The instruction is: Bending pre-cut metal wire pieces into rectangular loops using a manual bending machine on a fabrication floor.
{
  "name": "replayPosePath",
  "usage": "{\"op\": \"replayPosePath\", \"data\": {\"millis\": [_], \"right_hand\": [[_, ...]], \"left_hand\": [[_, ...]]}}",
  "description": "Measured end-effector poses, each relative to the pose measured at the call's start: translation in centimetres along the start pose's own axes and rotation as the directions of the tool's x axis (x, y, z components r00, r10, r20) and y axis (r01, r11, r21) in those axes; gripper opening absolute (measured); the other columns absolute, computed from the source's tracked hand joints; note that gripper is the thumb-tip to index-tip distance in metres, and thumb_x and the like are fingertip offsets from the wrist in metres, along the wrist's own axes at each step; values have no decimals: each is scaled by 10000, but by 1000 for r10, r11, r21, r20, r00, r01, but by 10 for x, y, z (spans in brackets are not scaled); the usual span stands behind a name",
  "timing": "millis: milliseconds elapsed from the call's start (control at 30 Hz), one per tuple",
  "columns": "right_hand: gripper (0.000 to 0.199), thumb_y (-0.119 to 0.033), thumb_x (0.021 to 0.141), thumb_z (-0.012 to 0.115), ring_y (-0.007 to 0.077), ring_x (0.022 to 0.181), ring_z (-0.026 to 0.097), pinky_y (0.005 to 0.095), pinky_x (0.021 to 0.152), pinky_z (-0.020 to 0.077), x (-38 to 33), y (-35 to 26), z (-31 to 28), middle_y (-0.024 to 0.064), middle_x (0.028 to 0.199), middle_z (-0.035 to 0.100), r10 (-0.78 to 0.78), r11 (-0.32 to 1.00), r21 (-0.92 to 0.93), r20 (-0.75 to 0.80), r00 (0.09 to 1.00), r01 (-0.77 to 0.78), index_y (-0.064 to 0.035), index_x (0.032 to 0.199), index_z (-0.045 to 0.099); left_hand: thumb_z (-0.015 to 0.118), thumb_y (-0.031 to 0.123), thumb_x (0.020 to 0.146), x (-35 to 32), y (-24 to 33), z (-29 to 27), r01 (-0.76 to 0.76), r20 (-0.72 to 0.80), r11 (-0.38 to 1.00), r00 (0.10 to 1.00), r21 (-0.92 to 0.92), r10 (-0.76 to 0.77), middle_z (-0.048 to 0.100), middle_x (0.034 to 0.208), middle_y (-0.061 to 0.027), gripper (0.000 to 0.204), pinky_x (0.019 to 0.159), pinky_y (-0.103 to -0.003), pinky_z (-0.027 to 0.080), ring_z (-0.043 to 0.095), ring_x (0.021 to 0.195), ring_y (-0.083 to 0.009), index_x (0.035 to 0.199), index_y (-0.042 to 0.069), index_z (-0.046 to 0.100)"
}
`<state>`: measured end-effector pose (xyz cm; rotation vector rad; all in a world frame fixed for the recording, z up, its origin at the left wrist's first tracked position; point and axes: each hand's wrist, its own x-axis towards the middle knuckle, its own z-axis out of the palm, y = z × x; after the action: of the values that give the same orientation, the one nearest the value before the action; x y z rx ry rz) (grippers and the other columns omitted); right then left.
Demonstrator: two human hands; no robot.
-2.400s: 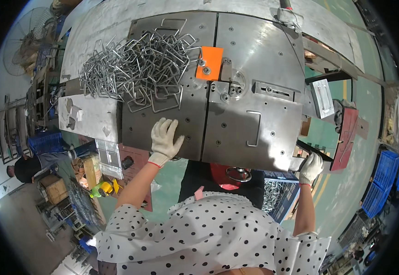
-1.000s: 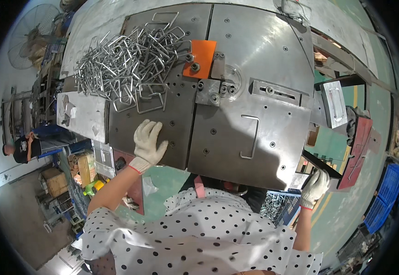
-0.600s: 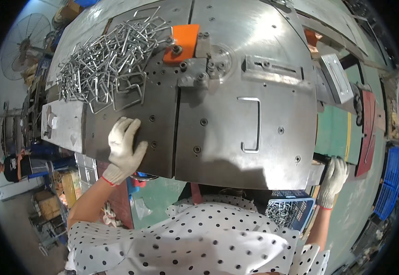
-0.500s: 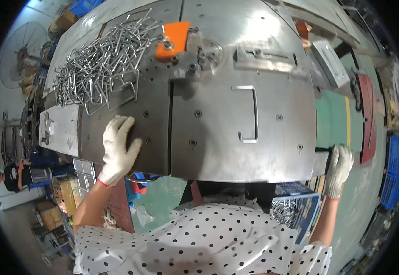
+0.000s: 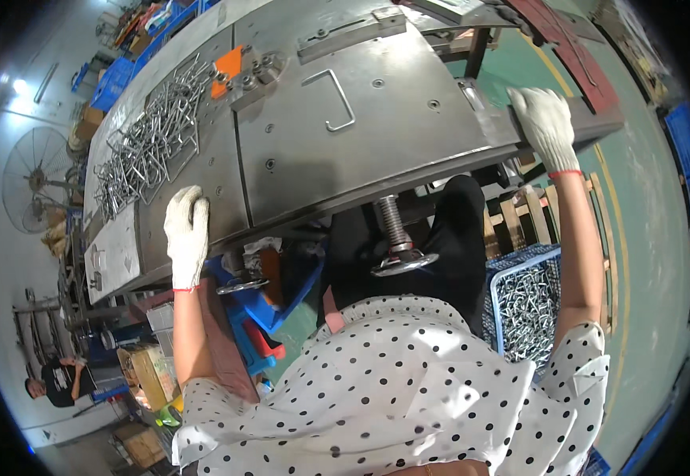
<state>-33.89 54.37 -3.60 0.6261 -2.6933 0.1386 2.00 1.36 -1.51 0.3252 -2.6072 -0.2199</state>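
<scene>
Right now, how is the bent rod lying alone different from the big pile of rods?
The lone rod lies by itself, but the pile is many rods tangled together. The lone rod sits right of the dark seam; the pile sits left of it. Both the lone rod and the pile are shiny, silvery and bent.

caged fan (image 5: 37,176), left; person (image 5: 65,382) in black shirt (image 5: 59,392); wooden pallet (image 5: 537,216), right.

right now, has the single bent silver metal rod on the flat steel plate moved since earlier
No, the bent silver metal rod keeps its place near the grey slotted metal bar; only the view shifted.
</scene>
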Motion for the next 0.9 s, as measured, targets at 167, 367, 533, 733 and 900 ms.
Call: {"op": "replayPosePath", "data": {"millis": [167,367,533,733,900], "right_hand": [[481,-452,1082,446,365,1072,687,488,1021,475,2,-3,1,131,1026,777,-7,1000,6,-9,1000,7,-125,1048,796],[568,-545,1064,455,371,1033,706,508,954,507,6,-5,4,165,955,774,64,998,-20,24,998,-63,-116,959,811],[572,-555,1061,464,376,1018,709,499,948,510,9,-8,6,163,938,773,88,996,-29,32,996,-87,-117,962,817],[564,-549,1063,468,375,1007,709,501,943,510,9,-11,4,168,933,770,98,995,31,20,995,-98,-121,952,820],[539,-520,1069,472,378,984,713,503,936,517,7,-11,5,169,930,770,60,997,59,-31,998,-58,-129,951,824]], "left_hand": [[670,144,1014,-5,-3,1,-20,-15,1000,1000,8,20,707,1263,-181,233,1078,-439,503,659,1206,-352,1207,26,725],[658,137,1022,0,-5,-2,6,2,1000,1000,-28,-6,705,1267,-176,236,1076,-427,503,659,1209,-337,1217,23,725],[664,132,1016,0,-8,-2,10,21,999,1000,-43,-9,697,1281,-176,240,1076,-429,500,654,1215,-334,1221,24,724],[680,142,999,1,-11,0,-4,39,1000,999,5,3,691,1283,-184,271,1083,-441,493,640,1226,-348,1243,30,717],[701,136,978,4,-13,2,1,28,999,1000,33,-2,679,1286,-184,296,1078,-442,494,637,1221,-350,1256,35,707]]}}
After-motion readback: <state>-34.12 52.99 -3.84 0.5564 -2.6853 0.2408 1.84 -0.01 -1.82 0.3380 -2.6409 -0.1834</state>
